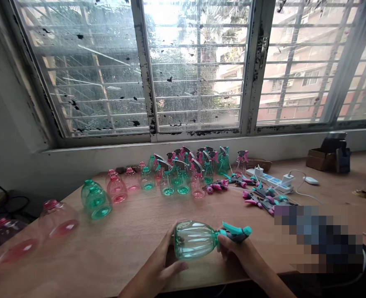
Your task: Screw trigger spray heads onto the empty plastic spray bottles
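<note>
A clear green plastic spray bottle (193, 240) lies on its side in front of me, with a teal and grey trigger sprayer head (236, 231) at its neck. My left hand (160, 260) cups the bottle's body from the left. My right hand (235, 252) grips the neck and the base of the sprayer head. Whether the head is screwed down tight cannot be seen. Farther along the wooden table (117, 256), a cluster of green and pink bottles with sprayers (183, 178) stands upright, beyond reach of both hands.
Headless green bottles (95, 201) and pink bottles (57, 219) stand to the left. Loose pink sprayer heads (260, 198) lie to the right, near a power strip (270, 181) and a white mouse (310, 180). A pixelated patch (316, 236) covers the right foreground. A barred window (195, 70) lines the table's back.
</note>
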### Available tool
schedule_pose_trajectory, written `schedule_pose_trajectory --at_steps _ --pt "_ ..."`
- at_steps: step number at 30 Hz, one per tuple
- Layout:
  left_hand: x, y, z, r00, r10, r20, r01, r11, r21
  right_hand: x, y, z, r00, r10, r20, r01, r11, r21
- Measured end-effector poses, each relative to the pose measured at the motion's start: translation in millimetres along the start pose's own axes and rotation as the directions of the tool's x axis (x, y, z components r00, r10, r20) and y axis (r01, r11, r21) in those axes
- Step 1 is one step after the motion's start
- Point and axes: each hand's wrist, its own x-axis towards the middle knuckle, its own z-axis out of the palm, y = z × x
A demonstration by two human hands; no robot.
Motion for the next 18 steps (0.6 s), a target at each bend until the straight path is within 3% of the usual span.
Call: schedule_pose_trajectory --at_steps 9,18 --pt "0.6 -3.3 -0.5 1.0 0.006 -0.025 -0.005 0.999 0.047 1.8 9.5 -2.6 0.999 0.024 -0.044 -0.022 0.999 0.039" --pt "-0.4 -17.0 -1.1 1.0 0.003 -0.003 -0.003 0.998 -0.069 1.1 7.9 -2.3 0.999 0.022 -0.028 -0.021 0.999 0.033"
